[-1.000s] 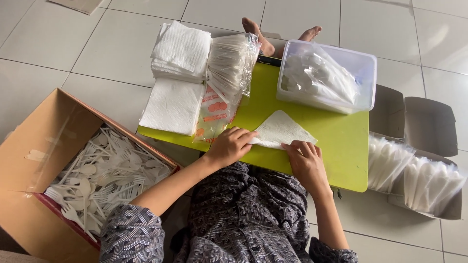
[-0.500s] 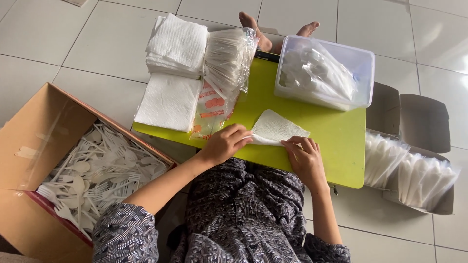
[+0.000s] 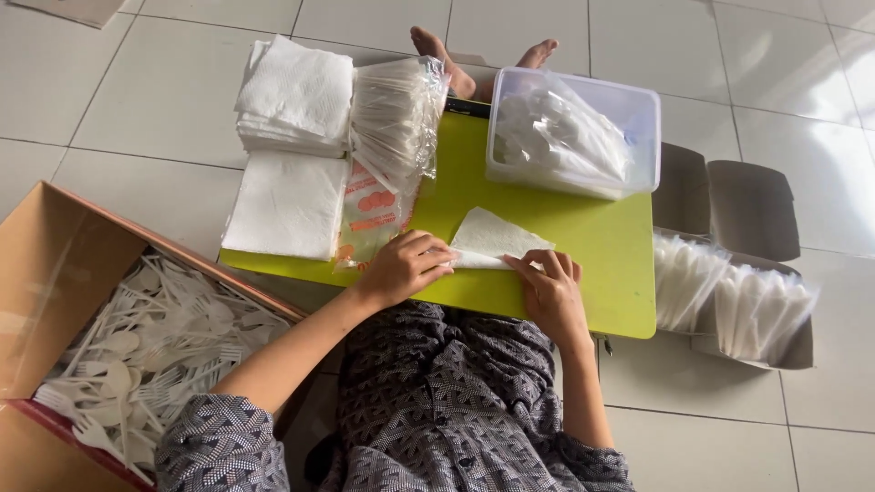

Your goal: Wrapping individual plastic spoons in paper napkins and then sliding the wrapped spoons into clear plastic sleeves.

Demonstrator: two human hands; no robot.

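Observation:
A white paper napkin point(image 3: 497, 239) lies partly folded on the small lime-green table point(image 3: 592, 241) in front of me. My left hand point(image 3: 401, 264) presses its left corner with the fingers closed on the fold. At the napkin's right lower edge my right hand point(image 3: 550, 287) pinches the paper. Both hands touch the napkin near the table's front edge.
Stacks of white napkins point(image 3: 293, 91) and a flat pile point(image 3: 284, 205) sit at the table's left, beside a clear bag of packets point(image 3: 394, 123). A clear plastic tub point(image 3: 572, 132) stands at the back right. A cardboard box of white plastic cutlery point(image 3: 150, 351) sits left; a box of folded wraps point(image 3: 738, 305) right. Bare feet point(image 3: 474, 59) show beyond the table.
The view has shifted slightly. Both hands stay on the napkin, which looks folded a little further over, with its lower edge drawn in toward the hands.

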